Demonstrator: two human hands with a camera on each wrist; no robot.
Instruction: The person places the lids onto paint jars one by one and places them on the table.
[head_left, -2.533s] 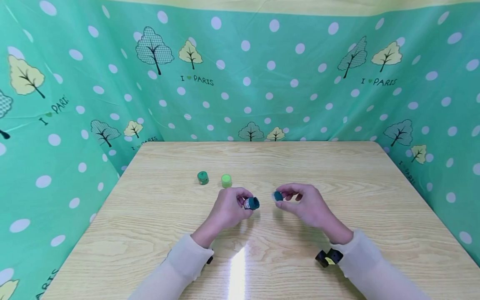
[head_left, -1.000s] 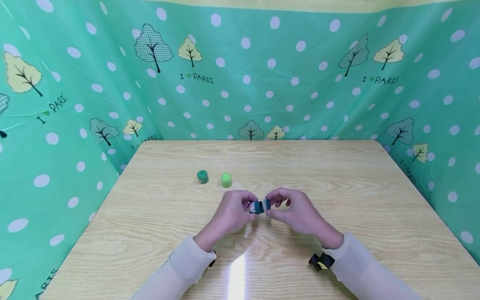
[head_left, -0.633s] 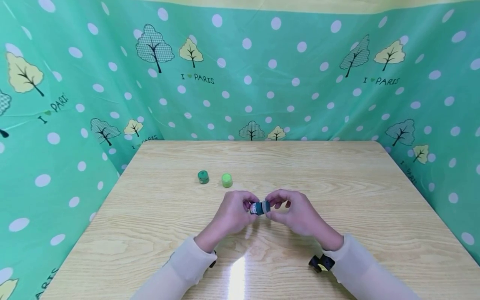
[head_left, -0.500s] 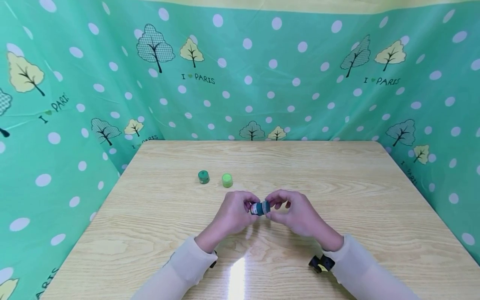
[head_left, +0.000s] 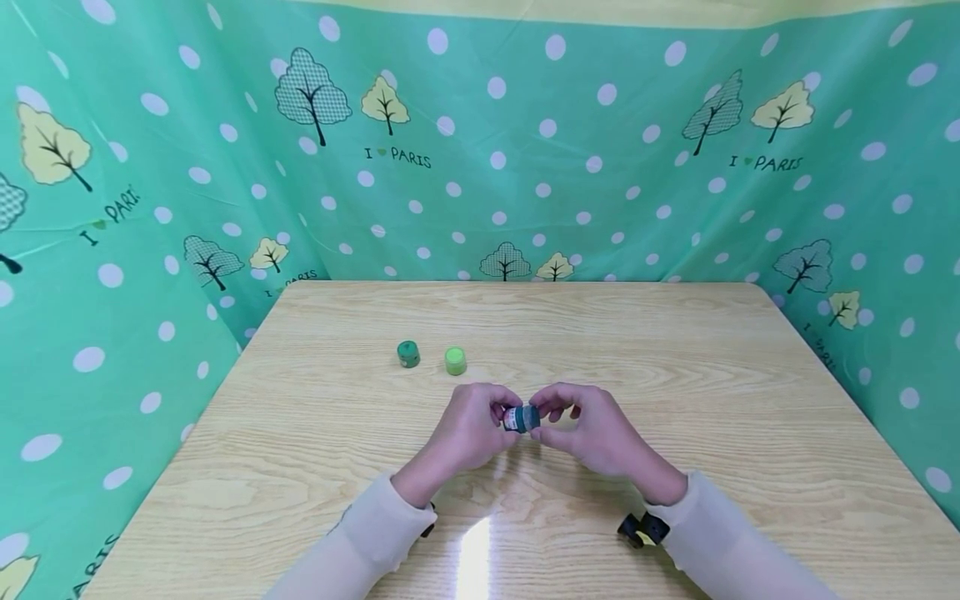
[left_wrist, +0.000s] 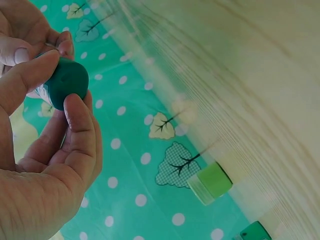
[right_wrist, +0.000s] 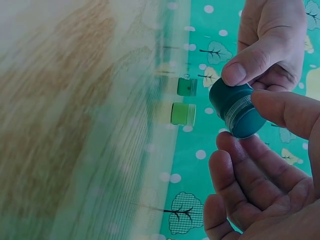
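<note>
Over the middle of the table, my left hand [head_left: 467, 425] pinches a small dark teal paint jar [head_left: 513, 418] with a white label, tipped on its side. Facing it, my right hand [head_left: 596, 429] holds the jar's lid [head_left: 532, 416] between thumb and fingertips, against the jar's mouth. The right wrist view shows the lid [right_wrist: 247, 120], with a clear ridged rim, meeting the teal jar [right_wrist: 225, 95]. Whether the lid is threaded on I cannot tell. In the left wrist view the rounded base of the jar [left_wrist: 70, 82] shows between left thumb and fingers.
Beyond the left hand, a dark green jar [head_left: 408, 354] and a light green jar [head_left: 455, 361] stand on the wooden table [head_left: 637, 333]. A green dotted curtain [head_left: 525, 167] hangs behind the table and along its sides.
Earlier the hands were apart, with jar and lid separate. They came together, and the lid closed the gap to the jar's mouth. Both other jars stay in place.
</note>
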